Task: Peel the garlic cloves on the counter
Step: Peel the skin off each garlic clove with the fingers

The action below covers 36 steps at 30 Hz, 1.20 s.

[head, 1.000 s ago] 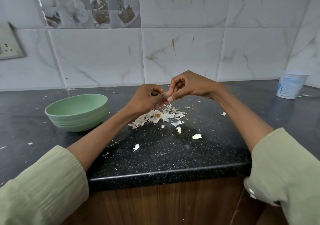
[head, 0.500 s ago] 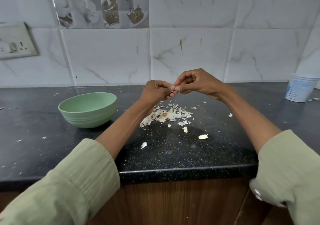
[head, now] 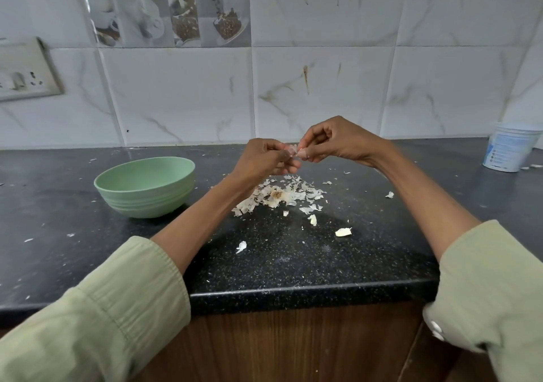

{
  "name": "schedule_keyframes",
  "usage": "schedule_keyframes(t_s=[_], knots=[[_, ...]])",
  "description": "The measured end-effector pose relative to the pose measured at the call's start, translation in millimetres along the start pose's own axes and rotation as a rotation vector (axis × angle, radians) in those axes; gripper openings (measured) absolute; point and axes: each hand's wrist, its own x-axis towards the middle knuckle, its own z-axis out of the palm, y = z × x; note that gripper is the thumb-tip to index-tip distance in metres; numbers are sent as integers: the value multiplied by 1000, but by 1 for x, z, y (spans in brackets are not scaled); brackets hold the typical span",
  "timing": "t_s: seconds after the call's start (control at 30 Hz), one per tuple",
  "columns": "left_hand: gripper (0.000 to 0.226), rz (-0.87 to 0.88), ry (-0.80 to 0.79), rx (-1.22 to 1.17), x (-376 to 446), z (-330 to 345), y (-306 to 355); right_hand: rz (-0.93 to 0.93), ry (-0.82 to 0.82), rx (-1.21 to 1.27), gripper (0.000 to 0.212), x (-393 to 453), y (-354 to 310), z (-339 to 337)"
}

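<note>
Green bowl [head: 145,186] sits on the black counter [head: 293,264] left of the left hand [head: 261,158], whose curled fingers pinch a garlic clove [head: 295,151] together with the right hand [head: 340,142], fingertips meeting above a pile of papery skins [head: 282,195]. Far right of both hands stands a white tub [head: 509,151].

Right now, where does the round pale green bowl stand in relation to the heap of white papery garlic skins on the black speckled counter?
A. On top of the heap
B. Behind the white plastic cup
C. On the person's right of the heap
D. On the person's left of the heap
D: the round pale green bowl stands on the black speckled counter, left of the heap of white papery garlic skins, apart from it.
</note>
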Motion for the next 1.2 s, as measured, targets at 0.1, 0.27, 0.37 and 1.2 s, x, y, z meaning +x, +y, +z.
schedule_keyframes(t_s=[0.1,0.27,0.37,1.2], knots=[[20,188,18,395,1,1,-8,38,3,-52,23,0,6,-2],[24,286,21,614,0,0,-10,140,-44,-324,15,5,22,0],[13,284,-37,635,0,-1,-10,175,-53,-397,9,5,27,0],[10,288,1,650,-2,1,-11,147,-13,-672,15,1,23,22]])
